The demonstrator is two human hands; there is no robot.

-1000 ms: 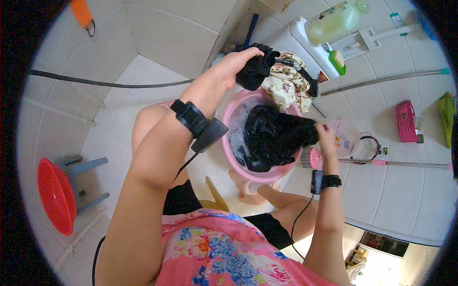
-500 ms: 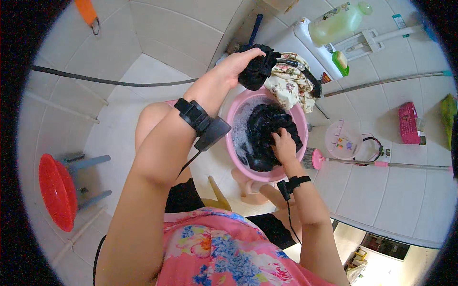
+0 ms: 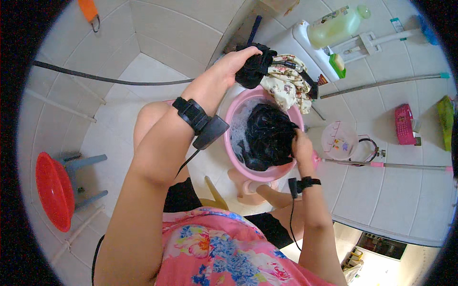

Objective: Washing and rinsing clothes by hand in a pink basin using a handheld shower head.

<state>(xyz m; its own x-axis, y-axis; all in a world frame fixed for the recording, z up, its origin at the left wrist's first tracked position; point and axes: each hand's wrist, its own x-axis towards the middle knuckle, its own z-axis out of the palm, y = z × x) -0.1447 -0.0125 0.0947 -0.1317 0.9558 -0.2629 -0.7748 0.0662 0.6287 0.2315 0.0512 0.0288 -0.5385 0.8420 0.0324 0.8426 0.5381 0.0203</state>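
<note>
So the left hand [image 3: 242,63] has a bunched black cloth [image 3: 253,74] gripped under its thumb, up by the far rim of the pink basin [image 3: 257,176], I'd guess to keep it clear of the soapy water [image 3: 238,131]. The black garment [image 3: 267,138] is heaped inside that basin, where the wall probably keeps the wet contained. Right hand [image 3: 303,148] is at the garment's right edge, presumably to steady it; can't tell if its fingers are closed. Floral cloth [image 3: 282,90] is bunched at the far rim.
</note>
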